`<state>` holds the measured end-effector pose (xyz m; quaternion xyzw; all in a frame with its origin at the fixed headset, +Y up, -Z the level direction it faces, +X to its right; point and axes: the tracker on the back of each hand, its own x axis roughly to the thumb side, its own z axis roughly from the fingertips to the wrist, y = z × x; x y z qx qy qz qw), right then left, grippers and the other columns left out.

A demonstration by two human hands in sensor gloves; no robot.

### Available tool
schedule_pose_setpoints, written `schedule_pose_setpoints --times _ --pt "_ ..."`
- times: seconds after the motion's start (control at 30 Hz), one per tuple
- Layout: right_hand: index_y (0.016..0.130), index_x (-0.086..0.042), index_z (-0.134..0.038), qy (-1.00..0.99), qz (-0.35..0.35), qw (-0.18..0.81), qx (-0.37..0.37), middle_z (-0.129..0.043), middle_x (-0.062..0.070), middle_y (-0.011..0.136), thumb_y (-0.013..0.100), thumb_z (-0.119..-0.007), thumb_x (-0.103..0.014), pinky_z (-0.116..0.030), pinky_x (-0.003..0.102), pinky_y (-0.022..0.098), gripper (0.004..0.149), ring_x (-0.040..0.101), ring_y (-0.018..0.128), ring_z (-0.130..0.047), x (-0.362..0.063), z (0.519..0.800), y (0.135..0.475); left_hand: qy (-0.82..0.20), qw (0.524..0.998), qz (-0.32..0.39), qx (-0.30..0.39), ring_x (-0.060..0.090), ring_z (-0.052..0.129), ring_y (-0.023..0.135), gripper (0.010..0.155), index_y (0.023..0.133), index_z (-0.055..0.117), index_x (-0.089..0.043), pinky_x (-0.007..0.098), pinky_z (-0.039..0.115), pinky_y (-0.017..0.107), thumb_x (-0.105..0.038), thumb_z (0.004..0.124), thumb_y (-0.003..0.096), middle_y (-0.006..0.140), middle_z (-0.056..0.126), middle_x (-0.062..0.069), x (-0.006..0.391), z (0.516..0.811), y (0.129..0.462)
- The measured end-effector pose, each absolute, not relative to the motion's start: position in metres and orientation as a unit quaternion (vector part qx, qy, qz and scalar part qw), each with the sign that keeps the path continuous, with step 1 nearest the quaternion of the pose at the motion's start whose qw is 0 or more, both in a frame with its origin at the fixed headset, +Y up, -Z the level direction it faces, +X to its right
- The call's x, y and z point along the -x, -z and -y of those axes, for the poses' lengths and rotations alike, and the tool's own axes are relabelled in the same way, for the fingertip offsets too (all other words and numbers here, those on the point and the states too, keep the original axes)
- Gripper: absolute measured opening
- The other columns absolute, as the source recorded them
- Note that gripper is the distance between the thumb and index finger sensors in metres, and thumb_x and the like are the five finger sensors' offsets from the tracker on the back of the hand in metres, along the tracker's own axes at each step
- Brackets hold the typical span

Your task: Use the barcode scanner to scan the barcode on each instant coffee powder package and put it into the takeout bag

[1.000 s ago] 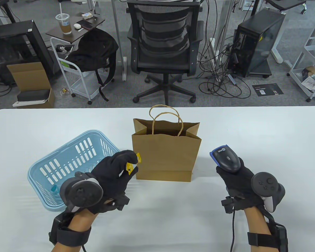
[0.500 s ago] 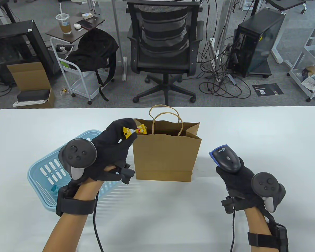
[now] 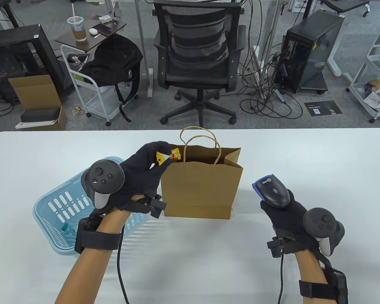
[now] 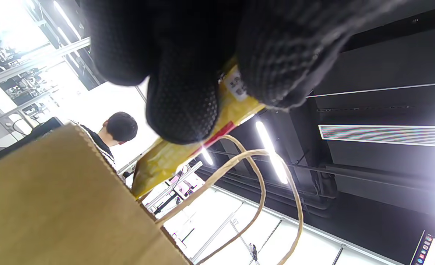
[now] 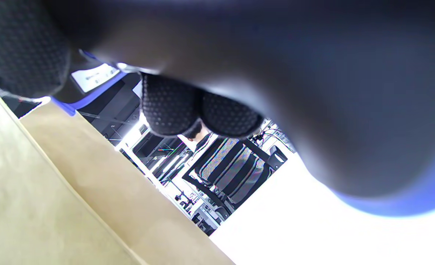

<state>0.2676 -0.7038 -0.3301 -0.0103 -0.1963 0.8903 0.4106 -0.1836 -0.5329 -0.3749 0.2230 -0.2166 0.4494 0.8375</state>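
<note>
My left hand (image 3: pixel 152 158) pinches a yellow coffee powder packet (image 3: pixel 168 156) just above the left rim of the open brown paper takeout bag (image 3: pixel 200 186). In the left wrist view the packet (image 4: pixel 188 143) hangs between fingertip and thumb (image 4: pixel 182 106) over the bag's edge (image 4: pixel 55 198) and its paper handles. My right hand (image 3: pixel 285 212) grips the black and blue barcode scanner (image 3: pixel 272 191) to the right of the bag, its head pointing up and away. The right wrist view shows the scanner body (image 5: pixel 313 110) close up with the bag (image 5: pixel 73 206) beside it.
A light blue plastic basket (image 3: pixel 69 202) sits at the left of the white table (image 3: pixel 304 158), partly under my left forearm, with something blue inside. An office chair (image 3: pixel 198 60) stands beyond the far edge. A person shows far off in the left wrist view.
My left hand lifted the yellow packet from beside the bag's front up and right to its top left rim. My right hand and the scanner stayed put.
</note>
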Motion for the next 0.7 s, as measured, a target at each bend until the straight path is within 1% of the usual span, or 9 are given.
schedule_pose_setpoints --times 0.1,0.2,0.3,0.37,0.47,0.7 --pt "0.089 -0.021 -0.076 -0.892 0.192 0.409 0.009 -0.105 -0.004 0.061 0.042 -0.09 -0.061 -0.085 0.042 0.05 0.064 0.02 0.055 -0.107 -0.267 0.704 0.331 -0.451 0.838 0.217 -0.218 0.013 0.107 0.069 0.054 0.091 0.075 -0.034 0.037 0.08 0.07 -0.049 0.086 0.0397 0.093 0.087 -0.01 0.182 0.535 0.378" --pt "0.089 -0.021 -0.076 -0.894 0.19 0.407 0.008 -0.105 -0.004 0.061 0.042 -0.091 -0.061 -0.085 0.042 0.05 0.064 0.02 0.055 -0.107 -0.266 0.705 0.332 -0.448 0.84 0.218 -0.215 0.014 0.107 0.07 0.057 0.091 0.075 -0.034 0.038 0.08 0.07 -0.053 0.084 0.0385 0.093 0.087 -0.01 0.18 0.537 0.38" --pt "0.089 -0.021 -0.076 -0.894 0.19 0.405 0.006 -0.105 -0.004 0.061 0.042 -0.091 -0.061 -0.085 0.042 0.049 0.064 0.02 0.055 -0.107 -0.266 0.705 0.332 -0.447 0.843 0.216 -0.208 0.014 0.105 0.071 0.056 0.091 0.075 -0.034 0.041 0.077 0.071 -0.053 0.083 0.0393 0.094 0.085 -0.01 0.179 0.54 0.382" --pt "0.089 -0.021 -0.076 -0.894 0.19 0.406 0.005 -0.105 -0.004 0.061 0.042 -0.09 -0.061 -0.085 0.042 0.049 0.064 0.02 0.055 -0.107 -0.265 0.705 0.332 -0.444 0.846 0.209 -0.208 0.015 0.102 0.074 0.056 0.092 0.073 -0.035 0.048 0.068 0.076 -0.054 0.081 0.0402 0.094 0.084 -0.01 0.178 0.542 0.383" --pt "0.089 -0.021 -0.076 -0.894 0.189 0.405 0.005 -0.105 -0.004 0.061 0.042 -0.091 -0.061 -0.085 0.042 0.049 0.064 0.02 0.055 -0.107 -0.265 0.705 0.332 -0.443 0.848 0.203 -0.21 0.015 0.1 0.076 0.055 0.093 0.072 -0.036 0.049 0.066 0.078 -0.054 0.08 0.041 0.097 0.082 -0.01 0.178 0.543 0.385" --pt "0.089 -0.021 -0.076 -0.895 0.188 0.405 0.004 -0.105 -0.004 0.061 0.042 -0.091 -0.061 -0.085 0.042 0.05 0.064 0.02 0.055 -0.107 -0.265 0.705 0.332 -0.447 0.849 0.199 -0.201 0.015 0.097 0.08 0.057 0.095 0.07 -0.036 0.05 0.065 0.078 -0.055 0.077 0.0419 0.1 0.078 -0.01 0.175 0.549 0.39"
